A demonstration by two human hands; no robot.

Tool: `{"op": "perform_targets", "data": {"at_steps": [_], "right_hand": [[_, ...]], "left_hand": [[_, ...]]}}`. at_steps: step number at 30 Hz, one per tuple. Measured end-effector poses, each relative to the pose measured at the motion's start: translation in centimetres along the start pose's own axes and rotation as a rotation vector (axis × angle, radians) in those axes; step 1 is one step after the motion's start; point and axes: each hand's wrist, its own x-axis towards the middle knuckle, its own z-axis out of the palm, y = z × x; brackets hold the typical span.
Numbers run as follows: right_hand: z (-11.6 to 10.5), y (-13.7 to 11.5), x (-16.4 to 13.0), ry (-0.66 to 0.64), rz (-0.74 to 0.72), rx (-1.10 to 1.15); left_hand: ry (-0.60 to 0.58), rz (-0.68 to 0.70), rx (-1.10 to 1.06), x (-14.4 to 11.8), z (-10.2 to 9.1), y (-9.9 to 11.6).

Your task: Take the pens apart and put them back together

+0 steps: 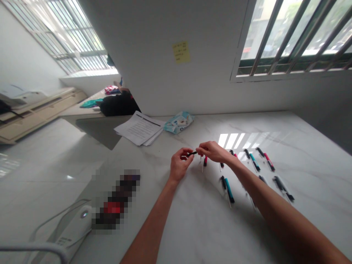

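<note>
Black pen (pixel 192 153) between both hands (pinched)

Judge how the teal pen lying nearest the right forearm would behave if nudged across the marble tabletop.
The teal pen looks slim and rounded, so it would probably roll or slide easily on the glossy tabletop. It seems light and stiff.

Two bare forearms enter from the bottom edge of the frame and end in the left hand (pixel 180 164) and right hand (pixel 213 151) near the centre. No sleeves, gloves, watch or rings are visible; fingers are bare.
</note>
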Motion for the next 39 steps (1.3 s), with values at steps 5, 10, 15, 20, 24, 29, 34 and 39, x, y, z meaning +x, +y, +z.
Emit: {"op": "perform_targets", "data": {"at_steps": [5, 10, 15, 20, 24, 29, 34, 39], "right_hand": [[-0.3, 0.3, -0.3, 0.067, 0.016, -0.128], [0.0, 0.5, -1.6, -0.003, 0.035, -0.48], [0.9, 0.5, -2.1, -0.075, 0.066, -0.577], [0.5, 0.2, -1.9, -0.088, 0.105, -0.594], [-0.2, -1.0, -1.9, 0.008, -0.085, -0.492], [0.3, -2.7, -1.9, 0.038, -0.316, -0.357], [0.9, -2.5, -1.9, 0.034, -0.317, -0.284], [0.3, -0.3, -1.3, 0.023, -0.17, -0.386]], "left_hand": [[0.05, -0.144, -0.383, 0.3, -0.2, 0.2], [0.067, -0.207, -0.544, 0.4, -0.4, 0.5], [0.039, -0.251, -0.475, 0.2, -0.4, 0.6], [0.053, -0.279, -0.367, 0.3, -0.3, -0.1], [0.04, -0.304, -0.373, 0.2, 0.0, -0.5], [-0.049, -0.354, -0.447, 0.0, 0.1, -0.2], [-0.066, -0.349, -0.44, 0.0, -0.2, 0.0], [0.018, -0.317, -0.429, 0.3, -0.4, -0.1]]}}
